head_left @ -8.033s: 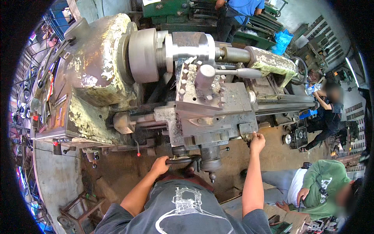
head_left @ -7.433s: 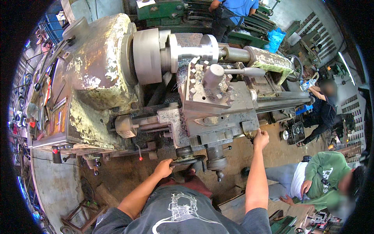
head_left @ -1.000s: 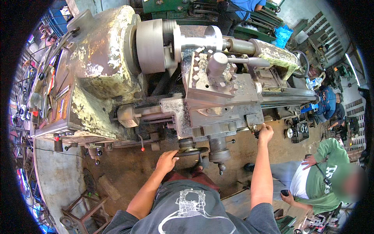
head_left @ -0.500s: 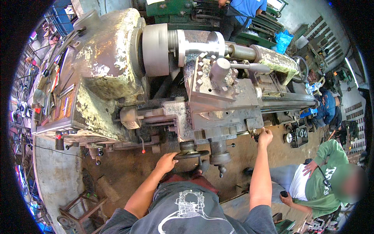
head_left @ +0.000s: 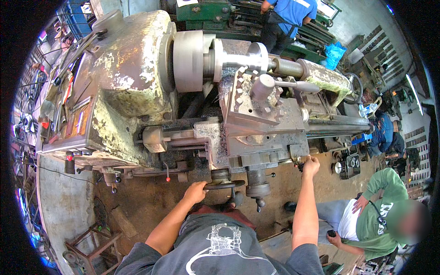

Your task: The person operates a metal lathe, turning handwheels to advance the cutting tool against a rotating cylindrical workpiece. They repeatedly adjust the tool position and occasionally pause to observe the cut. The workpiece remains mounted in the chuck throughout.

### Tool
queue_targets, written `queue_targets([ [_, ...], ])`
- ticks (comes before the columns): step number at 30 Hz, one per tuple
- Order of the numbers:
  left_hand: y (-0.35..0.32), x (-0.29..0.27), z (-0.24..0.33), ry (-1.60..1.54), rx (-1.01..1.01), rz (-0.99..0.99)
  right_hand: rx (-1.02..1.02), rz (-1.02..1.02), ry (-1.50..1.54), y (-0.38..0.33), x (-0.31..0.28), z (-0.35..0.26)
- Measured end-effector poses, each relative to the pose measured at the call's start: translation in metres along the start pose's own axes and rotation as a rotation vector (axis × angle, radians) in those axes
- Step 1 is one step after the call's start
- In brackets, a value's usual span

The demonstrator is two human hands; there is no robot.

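I stand before a large, worn metal lathe. My left hand (head_left: 196,192) is closed on the rim of a dark handwheel (head_left: 223,184) at the carriage's front. My right hand (head_left: 311,166) has its fingers bent around a small dark crank handle (head_left: 299,164) at the right end of the tool slide (head_left: 266,133); the fingers partly cover it. Beyond them, a shiny flanged metal workpiece (head_left: 238,61) runs between the grey chuck (head_left: 188,62) and the tailstock (head_left: 321,75). The tool post (head_left: 262,87), with its long lever, stands in front of the workpiece.
Tools lie on the headstock's left ledge (head_left: 75,117). A red-tipped lever (head_left: 167,174) hangs below the bed. At the right sits a person in a green top (head_left: 382,206); another in blue (head_left: 288,16) stands by a green machine behind. A metal frame (head_left: 94,243) stands lower left.
The view has shifted slightly, so the lathe appears a little lower and to the right. Both hands keep their holds. A chuck jaw shows more plainly at the top.
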State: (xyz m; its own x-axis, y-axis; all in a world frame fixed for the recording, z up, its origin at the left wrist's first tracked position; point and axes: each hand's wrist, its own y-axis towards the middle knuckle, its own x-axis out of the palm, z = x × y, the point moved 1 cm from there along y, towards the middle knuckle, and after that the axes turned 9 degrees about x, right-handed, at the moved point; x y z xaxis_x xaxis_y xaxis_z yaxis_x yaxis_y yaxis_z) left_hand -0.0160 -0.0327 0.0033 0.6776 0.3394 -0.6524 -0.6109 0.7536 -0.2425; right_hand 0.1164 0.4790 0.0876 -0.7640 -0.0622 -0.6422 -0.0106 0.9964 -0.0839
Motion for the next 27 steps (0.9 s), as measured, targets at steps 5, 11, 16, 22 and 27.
queue_targets([
  [5,0.000,0.005,-0.001,0.034,0.003,0.019,-0.049,0.039,-0.051,0.007,0.002,0.007],
  [11,0.003,0.006,0.004,0.072,-0.014,-0.021,-0.033,0.042,-0.061,0.011,0.004,0.009],
  [16,0.002,0.004,0.009,0.104,-0.001,-0.005,-0.033,0.031,-0.054,0.006,0.001,0.008],
  [22,0.001,0.000,0.017,0.073,0.015,0.001,0.057,-0.345,0.204,0.000,-0.009,0.003],
  [27,-0.061,-0.016,-0.028,-0.140,0.026,0.178,-0.041,-0.772,-0.239,-0.029,-0.135,0.076],
])
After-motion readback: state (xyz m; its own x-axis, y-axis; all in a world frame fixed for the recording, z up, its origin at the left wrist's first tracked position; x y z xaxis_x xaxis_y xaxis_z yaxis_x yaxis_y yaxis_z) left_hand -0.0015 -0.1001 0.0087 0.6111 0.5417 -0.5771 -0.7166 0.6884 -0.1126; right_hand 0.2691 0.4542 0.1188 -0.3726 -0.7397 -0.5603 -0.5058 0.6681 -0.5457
